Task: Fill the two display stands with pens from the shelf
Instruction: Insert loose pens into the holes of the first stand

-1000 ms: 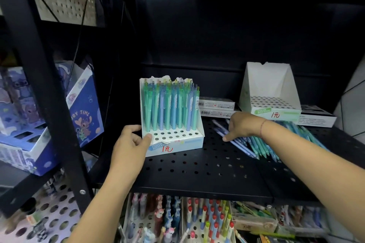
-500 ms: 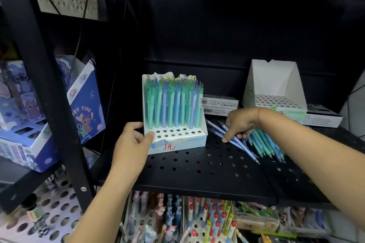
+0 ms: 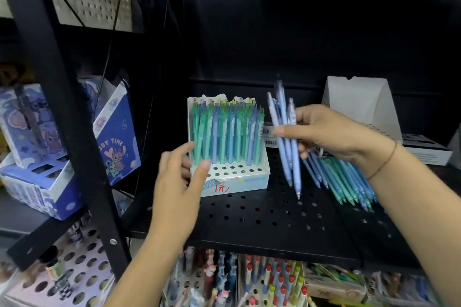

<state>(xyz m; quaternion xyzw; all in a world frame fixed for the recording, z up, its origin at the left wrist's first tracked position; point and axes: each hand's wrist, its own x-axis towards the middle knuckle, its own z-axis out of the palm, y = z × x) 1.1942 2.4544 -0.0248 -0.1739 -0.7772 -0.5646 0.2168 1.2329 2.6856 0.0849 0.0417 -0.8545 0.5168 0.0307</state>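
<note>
1. Right hand pinching a bunch of blue pens, tips down, above the shelf, just right of the stand
2. Left hand curled on the stand's left front corner, thumb in front
3. Step in hand, probably: bringing pens to the free front holes
4. Next: separating one pen, aiming its tip into a hole
5. Open room in front; loose pens lying at right, second stand behind them, unfilled
</note>
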